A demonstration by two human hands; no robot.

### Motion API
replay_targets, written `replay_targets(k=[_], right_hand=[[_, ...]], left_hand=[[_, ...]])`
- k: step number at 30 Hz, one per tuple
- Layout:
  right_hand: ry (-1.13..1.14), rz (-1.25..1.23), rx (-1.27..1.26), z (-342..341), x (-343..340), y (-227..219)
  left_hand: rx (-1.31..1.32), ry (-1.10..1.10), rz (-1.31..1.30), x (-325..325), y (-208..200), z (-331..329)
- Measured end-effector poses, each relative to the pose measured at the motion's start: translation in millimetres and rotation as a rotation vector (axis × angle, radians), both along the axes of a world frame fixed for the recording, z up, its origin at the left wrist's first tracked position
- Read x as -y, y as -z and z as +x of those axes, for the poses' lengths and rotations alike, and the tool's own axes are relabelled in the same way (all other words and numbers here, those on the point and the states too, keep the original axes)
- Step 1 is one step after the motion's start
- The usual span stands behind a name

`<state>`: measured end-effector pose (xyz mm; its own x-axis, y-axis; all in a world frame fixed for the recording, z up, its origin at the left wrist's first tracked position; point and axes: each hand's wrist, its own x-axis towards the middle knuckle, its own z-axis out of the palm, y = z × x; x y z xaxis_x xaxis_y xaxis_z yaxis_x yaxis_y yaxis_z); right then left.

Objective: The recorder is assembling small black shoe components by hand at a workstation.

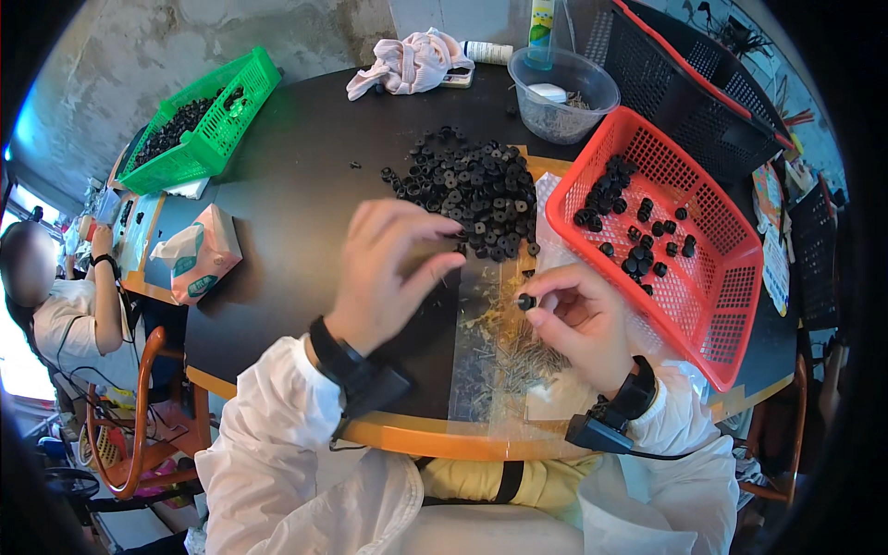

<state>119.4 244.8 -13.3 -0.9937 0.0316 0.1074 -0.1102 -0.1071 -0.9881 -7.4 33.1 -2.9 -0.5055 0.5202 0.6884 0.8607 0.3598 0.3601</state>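
Observation:
My right hand (592, 324) pinches a small round black plastic part (526, 302) between thumb and fingertips, over the taped strip of the table. To its left, my left hand (384, 268) hovers at the near edge of a heap of black plastic parts (472, 190), thumb and index finger apart; no held thing can be made out between them. Several of the heaped pieces are discs with a centre hole. Below my right hand lies a scatter of thin metal pins (527, 361). A red plastic basket (717, 319) beside that hand holds several black pieces.
Behind stand a clear plastic bowl (564, 116), a spray bottle (541, 37), a pink cloth (416, 63) and a black crate (684, 92). At left are a green basket (208, 139) of black parts, a tissue pack (203, 254) and another person (83, 305) seated at work.

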Motion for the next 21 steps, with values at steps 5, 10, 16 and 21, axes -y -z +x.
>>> replay_targets(k=[5, 10, 16, 21], right_hand=[[0.03, 0.041, -0.07, -6.2, -1.7, 4.4], [0.043, 0.109, -0.1, -7.7, 0.3, 3.2], [0.029, 0.13, -0.092, -5.5, 2.5, -0.1], [0.047, 0.2, -0.091, -6.7, 3.6, 1.2]], left_hand=[[-0.007, 0.077, -0.137, 8.8, 10.4, -25.7], [0.017, 0.014, -0.21, -1.4, 7.2, -19.2], [0.05, -0.001, -0.252, -5.1, 13.0, -15.7], [0.157, 0.027, -0.184, -1.1, 19.4, -15.0]])
